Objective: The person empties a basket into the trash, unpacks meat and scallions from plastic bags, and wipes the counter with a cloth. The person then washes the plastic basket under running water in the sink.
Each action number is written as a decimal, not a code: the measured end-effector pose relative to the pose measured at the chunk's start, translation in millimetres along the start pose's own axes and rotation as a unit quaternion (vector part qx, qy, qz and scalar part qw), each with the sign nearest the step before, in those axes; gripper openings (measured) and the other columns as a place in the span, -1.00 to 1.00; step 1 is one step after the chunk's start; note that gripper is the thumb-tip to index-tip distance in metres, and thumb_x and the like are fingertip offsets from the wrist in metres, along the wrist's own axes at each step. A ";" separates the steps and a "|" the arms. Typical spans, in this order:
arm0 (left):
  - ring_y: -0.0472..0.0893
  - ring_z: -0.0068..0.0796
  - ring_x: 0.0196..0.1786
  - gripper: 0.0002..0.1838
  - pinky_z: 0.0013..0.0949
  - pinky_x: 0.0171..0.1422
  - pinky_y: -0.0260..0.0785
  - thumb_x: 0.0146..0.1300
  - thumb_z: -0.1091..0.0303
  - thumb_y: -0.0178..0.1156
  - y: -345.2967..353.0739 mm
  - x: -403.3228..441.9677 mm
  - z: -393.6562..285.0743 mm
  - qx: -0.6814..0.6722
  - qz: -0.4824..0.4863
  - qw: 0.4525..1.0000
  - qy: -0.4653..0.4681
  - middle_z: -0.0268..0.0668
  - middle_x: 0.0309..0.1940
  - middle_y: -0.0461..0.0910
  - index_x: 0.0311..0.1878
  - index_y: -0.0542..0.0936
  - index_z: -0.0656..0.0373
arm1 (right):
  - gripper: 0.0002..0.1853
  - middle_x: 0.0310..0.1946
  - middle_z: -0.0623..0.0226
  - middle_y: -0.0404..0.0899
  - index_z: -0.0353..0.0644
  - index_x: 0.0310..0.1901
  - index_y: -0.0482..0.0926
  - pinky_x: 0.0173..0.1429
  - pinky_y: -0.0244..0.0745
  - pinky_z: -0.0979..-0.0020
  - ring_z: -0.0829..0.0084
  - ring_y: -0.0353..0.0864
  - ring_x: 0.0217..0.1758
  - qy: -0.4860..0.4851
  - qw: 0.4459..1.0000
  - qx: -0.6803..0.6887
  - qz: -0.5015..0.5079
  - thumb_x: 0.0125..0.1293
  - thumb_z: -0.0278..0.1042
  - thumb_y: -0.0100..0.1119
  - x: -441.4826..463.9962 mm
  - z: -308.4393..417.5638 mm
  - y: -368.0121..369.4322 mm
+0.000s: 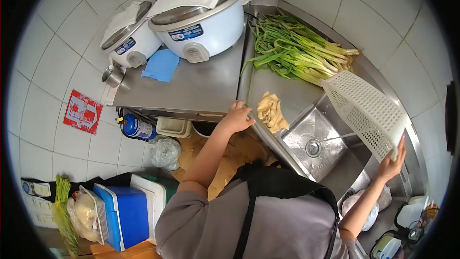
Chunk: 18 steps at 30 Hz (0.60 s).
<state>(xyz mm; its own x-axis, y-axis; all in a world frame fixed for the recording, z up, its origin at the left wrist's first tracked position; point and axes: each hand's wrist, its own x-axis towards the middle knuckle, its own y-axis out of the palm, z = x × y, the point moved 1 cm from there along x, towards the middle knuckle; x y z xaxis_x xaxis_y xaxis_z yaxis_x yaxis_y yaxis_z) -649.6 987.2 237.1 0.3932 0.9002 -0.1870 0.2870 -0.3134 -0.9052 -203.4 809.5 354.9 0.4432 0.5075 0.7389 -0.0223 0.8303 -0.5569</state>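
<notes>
My right hand (pixel 392 164) is closed on the near end of a white perforated plastic basket (pixel 371 108). The basket is tilted up on its side over the right part of the steel sink (pixel 311 132). A thin stream of water runs into the sink towards the drain. My left hand (pixel 238 116) rests on the raised edge between the two steel counters, its fingers apart and holding nothing. Just right of it lies a crumpled tan cloth (pixel 271 111). Behind the sink is a large pile of spring onions (pixel 299 50), roots to the right.
Two rice cookers (pixel 203 24) stand on the left counter (pixel 201 84), with a blue cloth (pixel 162 65) and a small metal cup (pixel 113 75). Below are a blue extinguisher (pixel 138 127) and a blue cooler box (pixel 129 216). Bagged items (pixel 362 208) sit right of the sink.
</notes>
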 end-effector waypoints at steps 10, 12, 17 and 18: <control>0.00 -0.04 0.33 -0.23 -0.19 0.37 -0.06 0.11 0.05 0.16 -28.5 -7.8 14.4 -0.059 -0.050 0.997 -0.010 0.01 0.28 0.02 0.28 0.10 0.26 | -0.59 -0.15 0.24 0.52 -0.16 0.05 0.46 0.04 0.34 0.44 0.37 0.49 -0.09 0.044 0.993 0.109 -0.013 0.12 -0.54 -0.06 15.1 15.2 22.4; 0.03 -0.02 0.32 -0.15 -0.19 0.36 -0.05 0.10 0.02 0.17 -22.7 -7.4 15.0 -0.080 -0.038 0.996 0.014 0.06 0.28 -0.01 0.31 0.00 0.27 | -0.67 -0.23 0.26 0.55 -0.25 -0.01 0.47 -0.04 0.37 0.47 0.42 0.51 -0.17 0.176 0.968 0.181 0.002 0.19 -0.37 0.02 41.3 -16.0 28.7; 0.02 0.00 0.33 0.01 -0.18 0.35 -0.04 0.05 -0.09 0.19 -25.4 8.9 -0.4 -0.345 -0.083 0.935 -0.018 0.15 0.29 -0.09 0.33 -0.17 0.29 | -0.54 -0.33 0.24 0.55 -0.30 -0.13 0.51 -0.31 0.43 0.42 0.42 0.52 -0.35 0.289 0.899 0.269 0.190 0.05 -0.08 0.19 99.2 17.9 106.5; -0.01 0.02 0.35 0.05 -0.17 0.36 -0.06 0.04 -0.10 0.19 -32.2 11.1 -3.7 -0.399 -0.090 0.911 -0.053 0.15 0.30 -0.12 0.33 -0.22 0.29 | -0.52 -0.37 0.21 0.56 -0.31 -0.17 0.53 -0.31 0.42 0.38 0.40 0.53 -0.35 0.252 0.891 0.270 0.263 0.03 -0.03 0.20 102.8 40.9 126.7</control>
<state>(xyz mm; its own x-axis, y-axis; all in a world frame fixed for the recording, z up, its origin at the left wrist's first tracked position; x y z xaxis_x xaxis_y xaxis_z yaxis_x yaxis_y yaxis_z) -651.3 1006.2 265.5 0.2025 0.9697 -0.1367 0.8984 -0.2395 -0.3681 -197.3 976.3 375.9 0.5877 0.8042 0.0889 -0.7135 0.5669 -0.4117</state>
